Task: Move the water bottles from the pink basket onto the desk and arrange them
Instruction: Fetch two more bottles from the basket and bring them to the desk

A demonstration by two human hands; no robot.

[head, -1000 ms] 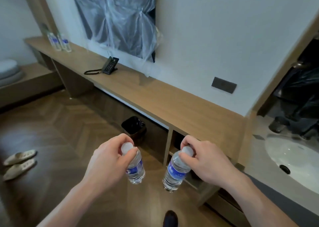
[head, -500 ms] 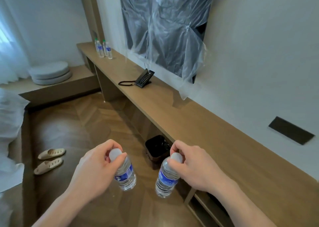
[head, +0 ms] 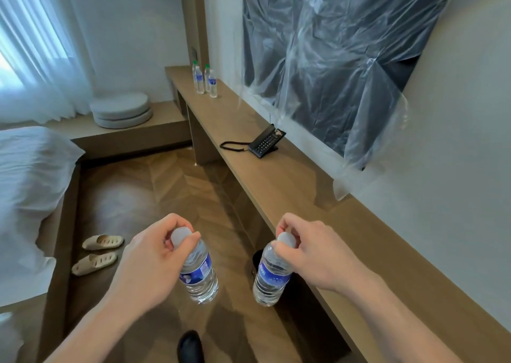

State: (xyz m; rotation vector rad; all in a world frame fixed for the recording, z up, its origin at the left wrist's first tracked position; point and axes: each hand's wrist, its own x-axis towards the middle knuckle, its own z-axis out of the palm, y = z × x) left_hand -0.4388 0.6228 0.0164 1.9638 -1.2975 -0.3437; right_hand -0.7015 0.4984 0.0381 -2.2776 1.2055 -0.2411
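Observation:
My left hand (head: 154, 257) pinches the white cap and neck of a clear water bottle with a blue label (head: 199, 275), which hangs over the wooden floor. My right hand (head: 312, 255) grips the cap of a second such bottle (head: 269, 277), hanging beside the front edge of the long wooden desk (head: 290, 185). Far down the desk stand three more water bottles (head: 206, 80), close together near its far end. The pink basket is out of view.
A black telephone (head: 266, 142) with a coiled cord sits mid-desk, below a plastic-wrapped screen (head: 331, 56) on the wall. A dark bin (head: 298, 279) stands under the desk. A bed (head: 27, 197) lies left, slippers (head: 98, 252) on the floor, cushions (head: 121, 109) on a low bench.
The view has swung left along the desk; the far bottles and the telephone now appear closer. Both hands keep holding their bottles in the same way.

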